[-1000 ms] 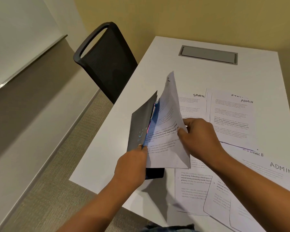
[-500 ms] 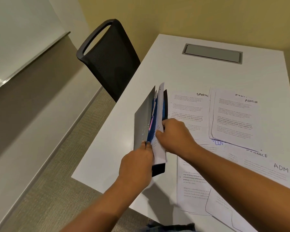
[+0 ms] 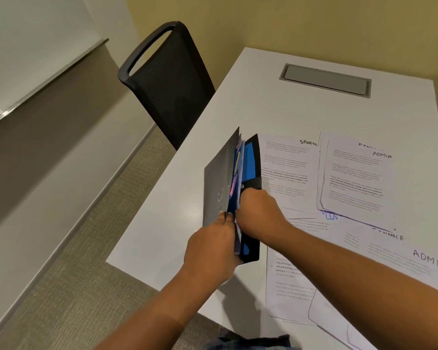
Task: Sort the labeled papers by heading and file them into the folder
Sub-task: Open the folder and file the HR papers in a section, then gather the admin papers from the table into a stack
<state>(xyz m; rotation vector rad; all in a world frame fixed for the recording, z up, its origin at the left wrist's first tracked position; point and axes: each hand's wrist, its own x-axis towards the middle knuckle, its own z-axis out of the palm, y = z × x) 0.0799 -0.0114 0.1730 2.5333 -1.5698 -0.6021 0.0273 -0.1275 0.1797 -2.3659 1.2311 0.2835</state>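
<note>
1. White table (image 3: pixel 314 109): work surface. A black mesh chair (image 3: pixel 172 92) stands at its left edge and a grey cable hatch (image 3: pixel 325 80) is set in at the far end.
2. Loose papers lie face up to the right of the folder. The SPORTS sheet (image 3: pixel 286 168) is just beside it. A small stack topped ADMIN (image 3: pixel 354 178) covers a sheet whose heading is mostly hidden. Nearer the person are a sheet reading "…NANCE" (image 3: pixel 359 238) and a second ADMIN sheet (image 3: pixel 415 263), overlapping. Judgement: most of the filing is not yet done.
3. Expanding folder (image 3: pixel 216 188): held on edge above the table's near left part. The grey cover is fanned leftward and the blue dividers (image 3: pixel 249 160) are exposed. A pale sheet edge shows between the dividers.
4. Left hand (image 3: pixel 210 251): clamps the folder's lower end, thumb on the grey cover.
5. Right hand (image 3: pixel 258 213): curled, knuckles up, fingers buried in a pocket. I cannot tell whether they pinch the sheet or only press it.
6. Coloured tabs (image 3: pixel 234 184): pink and yellow, too blurred to read.
7. Step in hand (judgement): seating a sheet. To do it well:
   - Spread the chosen pocket wide with the left thumb.
   - Check the tab against the heading.
   - Push along the sheet's length so the bottom corner does not fold.
   - Withdraw the fingers without dragging the paper out.
</note>
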